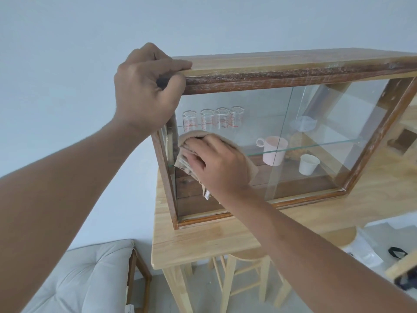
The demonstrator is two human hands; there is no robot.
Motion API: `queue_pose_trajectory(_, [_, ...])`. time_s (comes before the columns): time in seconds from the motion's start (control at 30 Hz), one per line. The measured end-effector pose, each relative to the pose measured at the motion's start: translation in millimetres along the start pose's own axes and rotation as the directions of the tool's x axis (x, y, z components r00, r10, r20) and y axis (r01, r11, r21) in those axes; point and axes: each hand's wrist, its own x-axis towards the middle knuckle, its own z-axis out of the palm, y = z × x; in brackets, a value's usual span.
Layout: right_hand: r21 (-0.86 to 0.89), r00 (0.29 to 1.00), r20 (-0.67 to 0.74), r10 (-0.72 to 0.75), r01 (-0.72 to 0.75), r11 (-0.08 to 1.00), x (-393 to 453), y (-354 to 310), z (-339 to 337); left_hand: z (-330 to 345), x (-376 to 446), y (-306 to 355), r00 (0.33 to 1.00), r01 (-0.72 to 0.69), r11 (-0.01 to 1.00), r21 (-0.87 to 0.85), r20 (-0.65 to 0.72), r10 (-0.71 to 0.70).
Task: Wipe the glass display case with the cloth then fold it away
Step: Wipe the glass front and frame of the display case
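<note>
A wood-framed glass display case (293, 73) stands on a light wooden table (203, 240). My left hand (146, 86) grips the case's top left corner. My right hand (216, 163) presses a beige cloth (250, 166) flat against the left part of the front glass pane. Most of the cloth is hidden under the hand, and a patterned end hangs below it. Inside the case I see several measuring glasses (214, 119), a pink cup (272, 150) and a white cup (308, 163).
A padded grey seat with a wooden frame (90, 279) sits low on the left. A wooden stool (246, 274) stands under the table. White bags and a black strap (397, 253) lie on the floor at right. The wall behind is plain.
</note>
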Motion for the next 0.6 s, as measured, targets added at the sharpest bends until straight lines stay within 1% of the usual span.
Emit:
queue_pose_trajectory(0.07, [-0.004, 1.000, 0.000, 0.001, -0.001, 1.000, -4, -2, 4, 0, -1, 0, 1.000, -0.001, 1.000, 0.000, -0.005, 0.001])
queue_pose_trajectory(0.13, [0.013, 1.000, 0.028, 0.008, -0.008, 1.000, -25, -8, 10, 0, -1, 1, 1.000, 0.005, 1.000, -0.002, -0.008, -0.005])
queue_pose_trajectory(0.3, [0.076, 0.980, 0.194, 0.050, -0.066, 0.995, -84, -26, 24, -1, 1, 2, 1.000, -0.005, 1.000, 0.002, -0.004, 0.005])
queue_pose_trajectory(0.4, [0.082, 0.932, 0.354, 0.078, -0.114, 0.990, -118, -29, 30, -1, -1, 0, 1.000, -0.007, 1.000, 0.005, -0.007, 0.007])
queue_pose_trajectory(0.5, [0.050, 0.858, 0.505, 0.094, -0.138, 0.989, -155, -21, 29, -1, -1, -2, 0.999, -0.035, 0.999, 0.017, -0.010, 0.035])
queue_pose_trajectory(0.6, [0.003, 0.801, 0.584, 0.134, -0.167, 0.986, -168, -13, 19, -4, -2, -5, 0.997, -0.081, 0.996, 0.033, 0.019, 0.081])
